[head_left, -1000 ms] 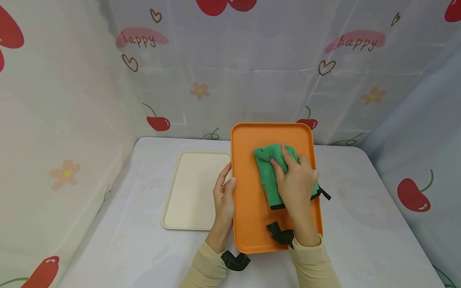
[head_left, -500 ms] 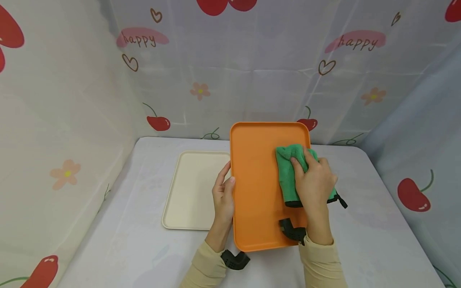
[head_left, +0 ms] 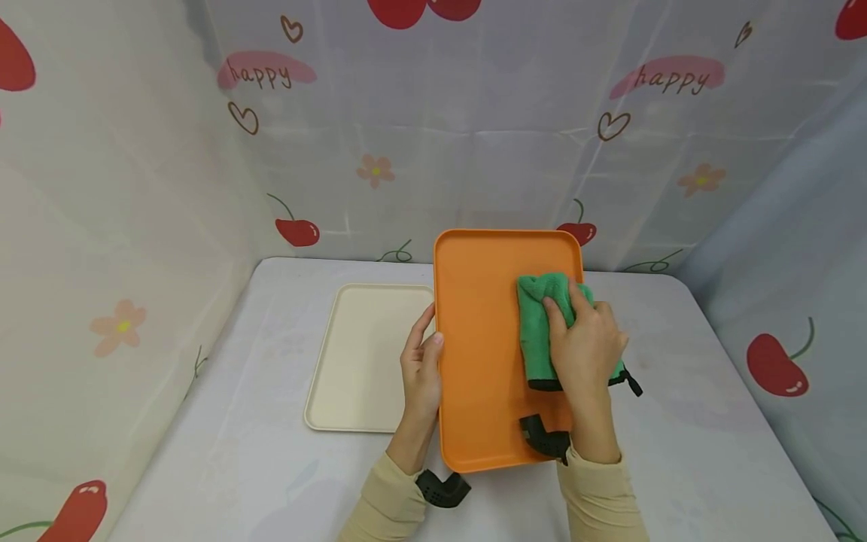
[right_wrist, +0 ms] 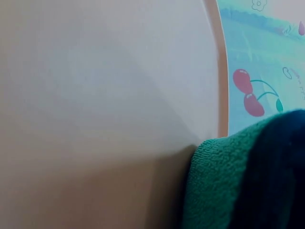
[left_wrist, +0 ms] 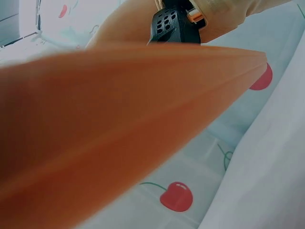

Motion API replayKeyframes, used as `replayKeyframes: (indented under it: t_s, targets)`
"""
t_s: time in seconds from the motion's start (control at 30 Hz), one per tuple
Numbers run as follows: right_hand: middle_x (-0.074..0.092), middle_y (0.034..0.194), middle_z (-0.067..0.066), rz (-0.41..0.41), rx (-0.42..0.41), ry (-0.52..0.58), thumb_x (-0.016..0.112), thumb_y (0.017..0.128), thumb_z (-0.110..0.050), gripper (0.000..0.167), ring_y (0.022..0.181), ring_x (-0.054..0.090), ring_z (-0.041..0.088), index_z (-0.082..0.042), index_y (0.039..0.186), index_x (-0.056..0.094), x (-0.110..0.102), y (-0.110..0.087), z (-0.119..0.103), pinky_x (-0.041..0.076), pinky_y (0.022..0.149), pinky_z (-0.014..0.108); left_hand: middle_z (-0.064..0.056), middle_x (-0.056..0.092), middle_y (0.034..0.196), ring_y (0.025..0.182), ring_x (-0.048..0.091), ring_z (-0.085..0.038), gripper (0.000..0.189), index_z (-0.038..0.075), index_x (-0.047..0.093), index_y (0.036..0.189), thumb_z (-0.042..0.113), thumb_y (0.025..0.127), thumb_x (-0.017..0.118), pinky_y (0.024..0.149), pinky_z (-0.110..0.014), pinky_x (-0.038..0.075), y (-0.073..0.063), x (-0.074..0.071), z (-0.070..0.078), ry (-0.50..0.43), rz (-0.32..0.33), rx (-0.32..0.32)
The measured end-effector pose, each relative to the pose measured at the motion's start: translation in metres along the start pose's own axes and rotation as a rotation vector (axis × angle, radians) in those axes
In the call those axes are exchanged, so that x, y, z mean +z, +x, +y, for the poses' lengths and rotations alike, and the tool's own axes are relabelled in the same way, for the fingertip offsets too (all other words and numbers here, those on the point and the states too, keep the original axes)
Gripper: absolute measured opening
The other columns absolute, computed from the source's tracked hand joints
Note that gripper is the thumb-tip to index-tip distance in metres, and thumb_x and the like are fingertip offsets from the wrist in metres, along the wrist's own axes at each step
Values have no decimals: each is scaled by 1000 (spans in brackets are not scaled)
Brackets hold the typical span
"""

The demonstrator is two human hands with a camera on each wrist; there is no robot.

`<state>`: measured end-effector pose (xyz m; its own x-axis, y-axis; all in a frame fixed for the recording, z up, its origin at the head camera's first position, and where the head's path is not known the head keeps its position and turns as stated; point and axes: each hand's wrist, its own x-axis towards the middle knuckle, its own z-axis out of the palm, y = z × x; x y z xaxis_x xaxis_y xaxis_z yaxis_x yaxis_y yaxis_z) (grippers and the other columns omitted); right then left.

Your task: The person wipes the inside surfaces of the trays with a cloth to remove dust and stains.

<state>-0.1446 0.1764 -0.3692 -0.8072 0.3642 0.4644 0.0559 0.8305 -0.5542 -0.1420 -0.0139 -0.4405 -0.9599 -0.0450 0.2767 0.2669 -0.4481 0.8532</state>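
From where I stand, the right hand [head_left: 588, 346] has a folded green cloth [head_left: 535, 331] under it, thumb and forefinger pinching down on its upper part. How the other fingers lie I cannot tell, as they are mostly hidden. The left hand [head_left: 421, 376] holds the left edge of the orange tray [head_left: 477, 354], thumb at the rim and fingers along the side, seemingly pinching it; the fingertips behind are out of sight.

A second ago those right fingers were nearer the tray's middle; now they are by its right edge, and the cloth has gone with them. Since half a second ago they have drifted only slightly back to the left. The left fingers keep their place. To my eye the wiping has reached the right side, with the stroke perhaps turning there.

Below and right of the right fingers, the cloth's black loop [head_left: 633, 382] sticks out past the tray. The bare orange strip lies between the two hands. Left of the left fingers, a cream tray [head_left: 366, 354] lies on the table [head_left: 698, 391], partly covered from view by the orange one.
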Motion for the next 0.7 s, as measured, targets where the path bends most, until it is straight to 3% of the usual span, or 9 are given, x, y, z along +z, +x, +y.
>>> replayKeyframes:
  t_s: [0.4, 0.7]
  targets:
    - [64, 105, 29, -3, -49, 0, 66, 93, -34, 50, 92, 57, 39, -7, 134, 60, 6, -9, -14, 38, 69, 57, 3, 71, 110, 91, 69, -12, 45, 16, 42, 147, 17, 102, 42, 77, -27, 59, -1, -1, -1, 10, -1, -36]
    - [64, 95, 26, 20, -119, -1, 69, 90, -35, 50, 79, 57, 38, -9, 131, 63, 12, -16, -27, 38, 64, 54, 1, 70, 113, 94, 69, -13, 45, 15, 42, 147, 17, 102, 42, 79, -27, 59, -1, 0, -1, 9, -1, -31]
